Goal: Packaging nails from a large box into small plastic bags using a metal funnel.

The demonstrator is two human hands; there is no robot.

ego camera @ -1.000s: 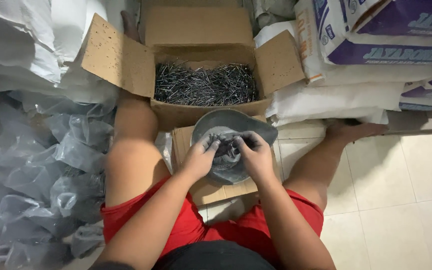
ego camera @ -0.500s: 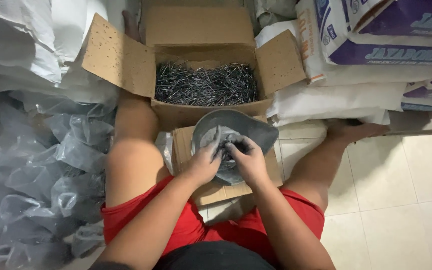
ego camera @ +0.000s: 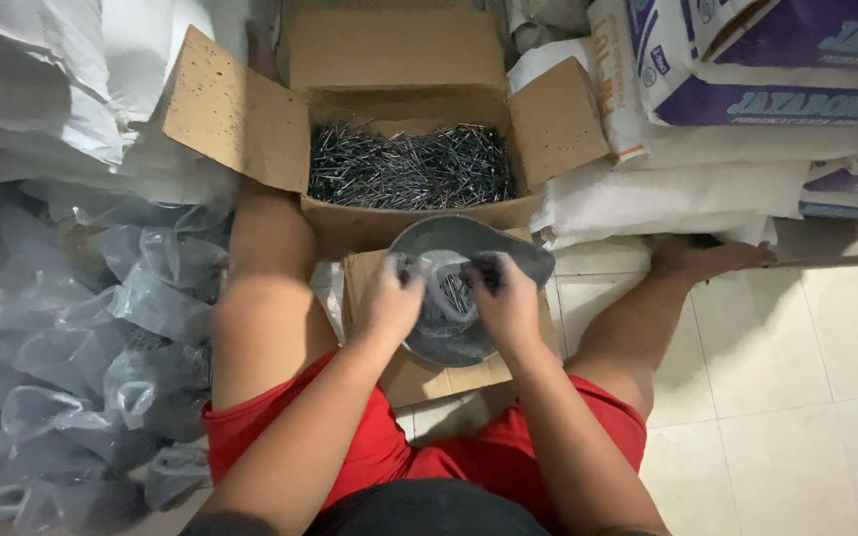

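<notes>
Clear plastic, a small bag (ego camera: pixel 446 290) with a few nails inside, pinched at its mouth by both hands over a grey metal bowl (ego camera: pixel 469 298). Left hand (ego camera: pixel 389 301) gripping the bag's left rim, right hand (ego camera: pixel 504 301) gripping the right rim, fingers curled and pressed on the film. Bowl resting on a flat piece of cardboard (ego camera: pixel 419 372) on the tiled floor (ego camera: pixel 806 397), between the legs and just in front of the open carton (ego camera: pixel 399 149).

Judged from this: bag barely filled, holding only a little. Carton at the far edge of the floor space heaped with loose nails (ego camera: pixel 409 167); plenty left to pack. Heap of plastic bags (ego camera: pixel 71 337) along the left edge of the floor, filled or empty impossible to tell.

Hidden or unclear: fingertips buried in the film, so exact pinch hard to read; bowl's contents mostly covered by hands and bag; nail count inside the bag not readable. White sacks (ego camera: pixel 707 149) at right cut off by the frame.
</notes>
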